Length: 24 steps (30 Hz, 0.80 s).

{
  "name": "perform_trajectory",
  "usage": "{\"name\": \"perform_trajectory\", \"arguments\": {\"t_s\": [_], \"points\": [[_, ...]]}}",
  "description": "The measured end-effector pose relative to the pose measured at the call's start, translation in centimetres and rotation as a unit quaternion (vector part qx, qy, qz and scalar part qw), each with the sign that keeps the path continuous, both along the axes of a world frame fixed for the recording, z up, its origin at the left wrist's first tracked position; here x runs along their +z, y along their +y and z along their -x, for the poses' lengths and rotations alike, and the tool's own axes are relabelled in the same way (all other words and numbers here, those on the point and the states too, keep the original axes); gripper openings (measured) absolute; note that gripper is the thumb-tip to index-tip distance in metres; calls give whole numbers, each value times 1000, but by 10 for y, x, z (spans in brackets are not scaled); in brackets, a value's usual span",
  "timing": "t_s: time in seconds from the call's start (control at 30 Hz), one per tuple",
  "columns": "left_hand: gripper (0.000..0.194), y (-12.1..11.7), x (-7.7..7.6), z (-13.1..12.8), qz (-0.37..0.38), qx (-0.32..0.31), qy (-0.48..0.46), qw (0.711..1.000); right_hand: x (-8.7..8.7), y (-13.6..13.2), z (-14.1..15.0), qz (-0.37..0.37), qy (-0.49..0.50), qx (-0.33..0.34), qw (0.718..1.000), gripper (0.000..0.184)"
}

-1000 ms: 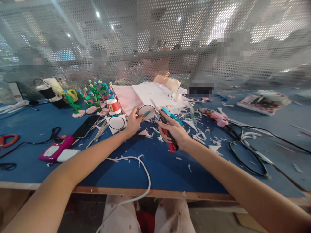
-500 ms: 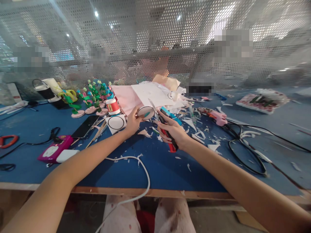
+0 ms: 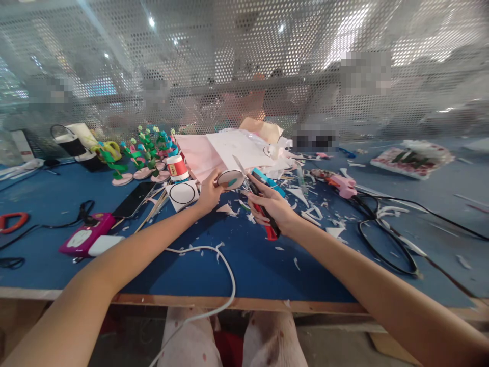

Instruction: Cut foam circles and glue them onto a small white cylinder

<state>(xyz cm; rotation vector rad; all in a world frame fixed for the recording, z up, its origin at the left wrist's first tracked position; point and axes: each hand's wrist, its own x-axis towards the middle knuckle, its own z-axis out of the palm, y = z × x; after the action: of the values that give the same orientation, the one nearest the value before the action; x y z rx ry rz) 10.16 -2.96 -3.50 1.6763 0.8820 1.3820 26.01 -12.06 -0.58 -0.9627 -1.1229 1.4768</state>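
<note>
My left hand pinches a round white paper disc with a black outline, held above the blue table. My right hand is closed on red-handled scissors, whose blades reach up to the disc's right edge. White paper scraps lie scattered round both hands. A square white piece with a drawn black circle lies just left of my left hand.
Small green and pink paper figures and a red-and-white glue pot stand at the back left. A phone, a pink device, a pink glue gun, black cables and a white cord lie about. A perforated metal screen backs the table.
The disc has turned and tilted flatter in my left hand, while the scissors stay at its edge. Otherwise both arms hold their places.
</note>
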Motion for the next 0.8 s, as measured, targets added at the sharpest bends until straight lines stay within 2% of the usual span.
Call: {"name": "perform_trajectory", "arguments": {"t_s": [0.17, 0.37, 0.5, 0.63, 0.73, 0.8], "points": [[13, 2, -1, 0, -4, 1, 7, 1000, 2, -1, 0, -1, -8, 9, 1000, 89], [11, 3, -4, -1, -13, -27, 36, 999, 4, -3, 1, -8, -23, 9, 1000, 90], [13, 3, -5, -1, -22, -11, 51, 998, 2, -1, 2, -17, -17, -5, 1000, 89], [27, 5, -6, 0, 3, 22, 15, 1000, 0, 2, 1, -8, -10, -25, 1000, 87], [26, 9, -9, 1, 32, 31, -21, 999, 0, 2, 1, 3, -6, -23, 1000, 86], [22, 11, -10, 2, 19, 35, -29, 999, 1, 2, 1, 7, -4, -19, 1000, 85]]}}
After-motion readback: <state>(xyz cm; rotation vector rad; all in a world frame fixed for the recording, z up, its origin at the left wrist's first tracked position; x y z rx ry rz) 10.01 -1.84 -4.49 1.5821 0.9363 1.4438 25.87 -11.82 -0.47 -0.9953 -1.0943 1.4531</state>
